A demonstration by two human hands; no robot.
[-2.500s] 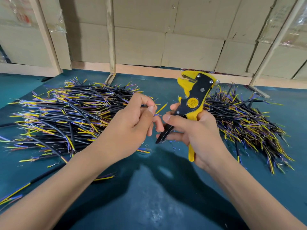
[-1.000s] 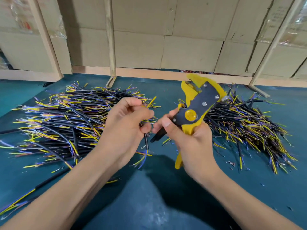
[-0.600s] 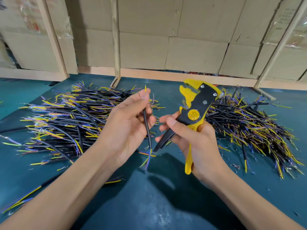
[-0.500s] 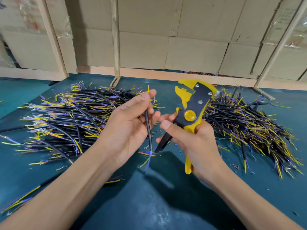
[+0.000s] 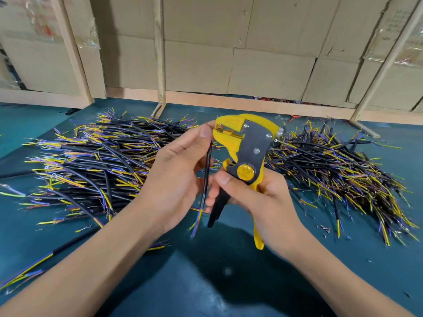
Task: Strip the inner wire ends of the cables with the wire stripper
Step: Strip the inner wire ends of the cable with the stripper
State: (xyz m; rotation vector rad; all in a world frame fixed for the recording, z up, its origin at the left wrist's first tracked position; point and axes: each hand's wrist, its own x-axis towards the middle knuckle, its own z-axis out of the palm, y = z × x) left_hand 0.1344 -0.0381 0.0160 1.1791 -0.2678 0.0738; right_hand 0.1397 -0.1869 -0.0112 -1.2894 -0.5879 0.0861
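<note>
My left hand (image 5: 176,179) pinches a short black cable (image 5: 207,170) and holds it nearly upright. Its upper wire ends sit at the jaws of the yellow and black wire stripper (image 5: 246,154); its lower yellow and purple ends hang free below my palm. My right hand (image 5: 261,202) grips the stripper's handles, jaws pointing up and left. The wire tips inside the jaws are hidden by my left fingertips.
A large pile of black cables (image 5: 96,165) with yellow and purple wire ends lies at the left of the teal table (image 5: 229,282); a second pile (image 5: 338,177) lies at the right. Small insulation scraps (image 5: 325,228) dot the mat. Cardboard boxes and wooden posts stand behind.
My left hand turned the cable from lying sideways to upright and raised its top end to the stripper's jaws. My right hand brought the stripper closer to my left hand.
</note>
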